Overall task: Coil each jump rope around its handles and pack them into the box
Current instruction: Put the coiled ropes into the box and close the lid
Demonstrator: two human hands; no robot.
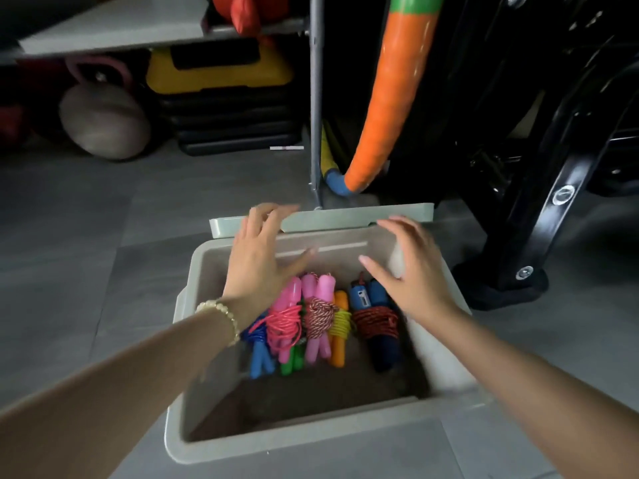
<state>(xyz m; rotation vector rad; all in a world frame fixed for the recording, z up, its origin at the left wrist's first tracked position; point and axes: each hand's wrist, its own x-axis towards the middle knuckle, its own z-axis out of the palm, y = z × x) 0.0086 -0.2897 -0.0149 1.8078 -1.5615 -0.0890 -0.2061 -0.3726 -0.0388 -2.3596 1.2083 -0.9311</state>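
A grey plastic box (pixel 179 423) stands open on the floor, its lid (pixel 345 219) lying flat behind the far rim. Inside lie several coiled jump ropes side by side: blue handles (pixel 259 361), pink handles with pink cord (pixel 285 323), pink handles with red-white cord (pixel 320 318), orange handles with yellow cord (pixel 339 326), dark blue handles with red cord (pixel 377 323). My left hand (pixel 262 250) hovers over the box's far left, fingers spread, fingertips at the lid. My right hand (pixel 411 267) hovers over the far right, fingers spread, holding nothing.
Behind the box stand a grey metal post (pixel 315 98) and an orange hoop (pixel 390 98). Black machine legs (pixel 539 209) rise at the right. A yellow-black case (pixel 221 88) and a pale kettlebell (pixel 103 119) sit under a shelf at the back left.
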